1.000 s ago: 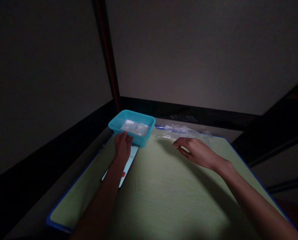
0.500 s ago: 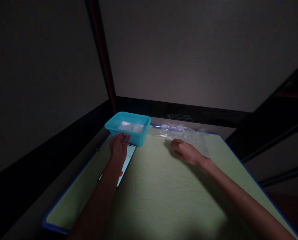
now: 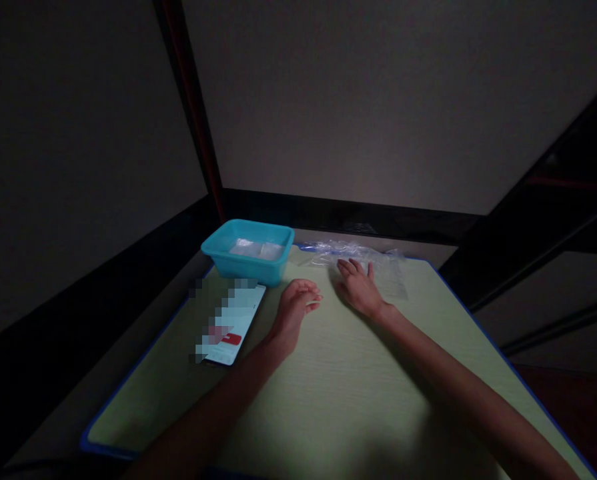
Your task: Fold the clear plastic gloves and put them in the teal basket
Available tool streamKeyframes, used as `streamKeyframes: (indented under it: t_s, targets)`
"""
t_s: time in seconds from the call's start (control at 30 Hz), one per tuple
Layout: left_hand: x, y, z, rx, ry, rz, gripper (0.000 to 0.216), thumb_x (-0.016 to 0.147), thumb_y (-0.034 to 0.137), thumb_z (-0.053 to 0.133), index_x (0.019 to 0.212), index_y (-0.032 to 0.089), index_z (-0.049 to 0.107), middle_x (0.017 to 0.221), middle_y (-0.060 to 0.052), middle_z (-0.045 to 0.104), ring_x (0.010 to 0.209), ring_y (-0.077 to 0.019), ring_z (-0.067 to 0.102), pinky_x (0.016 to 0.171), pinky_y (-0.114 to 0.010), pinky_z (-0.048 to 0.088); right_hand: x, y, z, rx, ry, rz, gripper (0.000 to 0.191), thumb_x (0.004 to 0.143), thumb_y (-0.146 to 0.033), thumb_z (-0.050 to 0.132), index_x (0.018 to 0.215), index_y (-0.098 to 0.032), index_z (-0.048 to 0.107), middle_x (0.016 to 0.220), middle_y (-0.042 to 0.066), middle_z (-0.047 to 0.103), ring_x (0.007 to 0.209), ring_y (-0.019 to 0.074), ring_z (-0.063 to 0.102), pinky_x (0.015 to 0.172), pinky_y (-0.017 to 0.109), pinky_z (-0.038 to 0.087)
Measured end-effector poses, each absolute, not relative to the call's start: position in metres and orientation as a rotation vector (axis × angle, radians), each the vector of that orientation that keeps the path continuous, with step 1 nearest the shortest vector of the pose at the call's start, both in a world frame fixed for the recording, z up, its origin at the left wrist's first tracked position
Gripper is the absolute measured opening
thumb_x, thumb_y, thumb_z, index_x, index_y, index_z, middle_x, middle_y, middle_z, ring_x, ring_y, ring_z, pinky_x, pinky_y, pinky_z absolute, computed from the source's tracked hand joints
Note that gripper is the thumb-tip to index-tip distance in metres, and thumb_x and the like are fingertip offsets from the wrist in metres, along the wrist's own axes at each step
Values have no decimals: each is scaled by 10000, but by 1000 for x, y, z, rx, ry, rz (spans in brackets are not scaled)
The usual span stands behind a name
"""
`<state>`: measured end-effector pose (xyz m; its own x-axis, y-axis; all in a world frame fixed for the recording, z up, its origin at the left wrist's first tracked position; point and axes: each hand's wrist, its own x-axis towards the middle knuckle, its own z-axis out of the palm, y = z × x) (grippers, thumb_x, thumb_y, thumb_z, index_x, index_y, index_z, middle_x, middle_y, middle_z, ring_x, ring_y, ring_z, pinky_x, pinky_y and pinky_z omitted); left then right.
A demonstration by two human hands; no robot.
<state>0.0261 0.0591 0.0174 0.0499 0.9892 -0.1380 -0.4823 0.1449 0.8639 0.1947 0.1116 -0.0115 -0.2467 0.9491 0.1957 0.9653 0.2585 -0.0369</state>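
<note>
My right hand (image 3: 361, 290) reaches over the table with its fingers spread, just short of a crumpled clear plastic bag (image 3: 385, 267). Nothing shows in its grasp. To its left, my left hand (image 3: 293, 310) hovers above the table with loosely curled fingers that stand a little apart, and I see nothing in them. A turquoise plastic basket (image 3: 248, 267) stands at the back left corner and holds whitish, shiny flat packets (image 3: 257, 249).
A phone (image 3: 235, 327) with a lit screen lies in front of the basket, partly blurred. The pale green table (image 3: 318, 400) has a blue edge. Dark-framed panels (image 3: 353, 113) rise behind it and to the left.
My left hand has moved right, from the basket's front to the table's middle near my right hand. My right hand has gone from curled to spread. The view has shifted slightly.
</note>
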Motion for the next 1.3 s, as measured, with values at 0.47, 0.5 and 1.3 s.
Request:
streamKeyframes:
  t_s: [0.47,0.5,1.3]
  targets:
    - [23,65,-23,797,886,1161,391,692,127,609,1033,261,474,758,42,622,708,-149,646,691,-257,499,174,9,-3,-1284,-2598,76,420,889,-206,436,1299,-113,443,1277,159,530,1210,263,451,1054,570,216]
    - [22,64,-24,804,889,1170,399,695,142,622,1047,265,482,777,39,622,710,-151,646,682,-255,501,173,6,-2,-1237,-2625,91,406,897,-205,428,1292,-110,453,1271,152,538,1207,254,456,1060,552,224]
    - [12,55,9,1193,804,1213,249,641,142,688,882,185,732,927,-78,720,966,-258,639,845,-309,478,250,78,-25,-1631,-2065,273,460,915,-414,306,1134,-68,515,1124,222,600,1067,305,559,937,462,394]
